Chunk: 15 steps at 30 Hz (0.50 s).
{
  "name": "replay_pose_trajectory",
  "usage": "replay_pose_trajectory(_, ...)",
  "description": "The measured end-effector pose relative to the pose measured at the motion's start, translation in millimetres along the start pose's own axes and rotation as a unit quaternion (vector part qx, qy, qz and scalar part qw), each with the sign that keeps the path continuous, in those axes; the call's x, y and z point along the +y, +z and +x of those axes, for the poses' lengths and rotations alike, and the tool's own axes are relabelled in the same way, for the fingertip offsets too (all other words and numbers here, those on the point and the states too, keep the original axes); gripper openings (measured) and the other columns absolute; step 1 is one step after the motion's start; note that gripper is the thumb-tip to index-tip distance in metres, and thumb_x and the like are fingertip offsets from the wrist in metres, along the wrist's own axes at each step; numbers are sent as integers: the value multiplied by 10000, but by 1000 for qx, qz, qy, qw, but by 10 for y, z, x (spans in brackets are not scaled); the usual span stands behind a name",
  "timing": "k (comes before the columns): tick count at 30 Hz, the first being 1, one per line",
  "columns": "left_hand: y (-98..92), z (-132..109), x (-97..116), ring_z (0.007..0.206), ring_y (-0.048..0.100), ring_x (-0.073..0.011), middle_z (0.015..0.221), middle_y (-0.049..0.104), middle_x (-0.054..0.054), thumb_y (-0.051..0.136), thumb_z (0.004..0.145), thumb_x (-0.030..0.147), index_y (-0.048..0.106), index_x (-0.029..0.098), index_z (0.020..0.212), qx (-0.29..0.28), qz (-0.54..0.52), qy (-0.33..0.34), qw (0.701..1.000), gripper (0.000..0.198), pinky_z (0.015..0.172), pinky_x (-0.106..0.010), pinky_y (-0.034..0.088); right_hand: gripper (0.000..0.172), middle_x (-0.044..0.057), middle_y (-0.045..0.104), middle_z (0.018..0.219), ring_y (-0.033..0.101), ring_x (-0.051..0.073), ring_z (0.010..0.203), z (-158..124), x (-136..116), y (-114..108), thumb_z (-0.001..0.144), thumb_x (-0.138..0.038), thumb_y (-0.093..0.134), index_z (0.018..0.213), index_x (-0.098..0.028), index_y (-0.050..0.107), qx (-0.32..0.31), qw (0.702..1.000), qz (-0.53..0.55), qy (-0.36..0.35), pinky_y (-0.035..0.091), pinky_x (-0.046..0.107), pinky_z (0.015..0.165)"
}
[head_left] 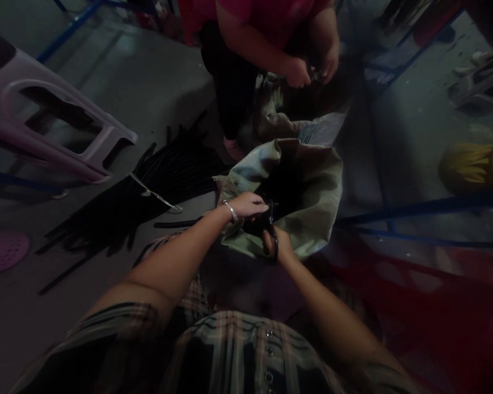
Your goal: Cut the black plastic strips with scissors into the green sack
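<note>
Over the mouth of an open woven sack (316,219), my left hand (248,206) is closed around a thin black tube (176,224). The tube runs out to the left beneath my forearm, and a short end shows past my fingers. My right hand (281,243) grips black-handled scissors (276,241), with the blades up against the tube near my left fingertips. The inside of the sack is too dark to make out. Left of it, a bundle of similar black tubes (164,178) lies on the floor, tied with a pale string (154,194).
Across from me a co-worker's hands (299,73) are held over a second sack (275,117). A pale plastic stool (107,131) lies at left, near a pink clog (4,251). Blue metal bars (414,212) and a yellow bundle (468,167) are at right.
</note>
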<state>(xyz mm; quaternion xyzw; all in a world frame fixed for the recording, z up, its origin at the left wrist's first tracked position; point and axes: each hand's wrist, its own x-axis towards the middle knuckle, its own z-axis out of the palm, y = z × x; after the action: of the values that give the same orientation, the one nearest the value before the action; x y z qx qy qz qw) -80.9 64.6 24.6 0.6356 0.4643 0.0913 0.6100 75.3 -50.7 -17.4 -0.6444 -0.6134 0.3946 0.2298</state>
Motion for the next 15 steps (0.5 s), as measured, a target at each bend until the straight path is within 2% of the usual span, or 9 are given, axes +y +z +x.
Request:
replay_pose_trajectory(4, 0, 13, -33, 432, 521, -64, 615, 601, 5, 601, 709, 325, 633, 132, 814, 22, 13, 17, 1000, 222, 430, -168, 406, 289, -7, 484, 550, 412, 86, 506, 8, -2, -10, 784, -391, 403, 618, -167, 478, 24, 1000, 3, 16, 313, 204, 507)
replay_pose_trajectory(10, -5, 22, -40, 411, 498, -57, 608, 582, -1, 572, 742, 326, 609, 128, 788, 41, 14, 0, 999, 207, 380, -151, 362, 334, -12, 450, 535, 404, 92, 512, 30, 11, -26, 780, -434, 395, 575, -175, 438, 41, 998, 14, 47, 308, 212, 502)
replay_pose_trajectory(15, -16, 0, 16, 399, 478, -46, 603, 579, -1, 578, 753, 307, 582, 123, 760, 39, -36, -20, 998, 184, 362, -143, 336, 286, 7, 544, 609, 469, 104, 558, 67, -20, -52, 797, -392, 390, 659, -167, 502, -11, 997, 10, 72, 341, 206, 527)
